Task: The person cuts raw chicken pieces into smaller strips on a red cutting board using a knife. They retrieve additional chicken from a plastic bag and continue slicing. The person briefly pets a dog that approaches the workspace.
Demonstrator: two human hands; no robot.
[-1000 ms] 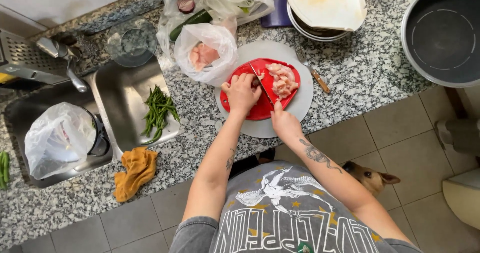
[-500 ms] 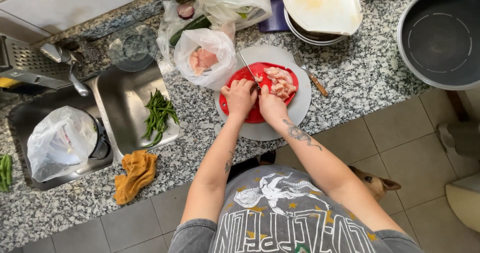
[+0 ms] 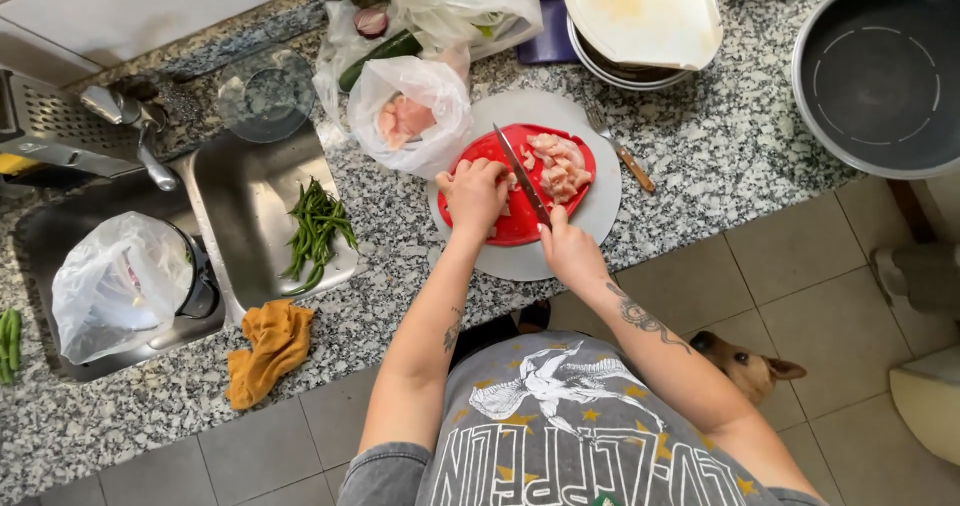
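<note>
- green beans (image 3: 318,232) lying in the steel sink (image 3: 250,181); an orange cloth (image 3: 268,349) crumpled on the counter just below it;
- a fork (image 3: 620,148) on the granite right of the round board;
- a dark pan (image 3: 882,74) at the far right;
- a brown dog (image 3: 745,364) on the tiled floor

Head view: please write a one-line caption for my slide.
Left hand steadies raw meat on a red cutting board while the right hand slices with a knife.
</note>
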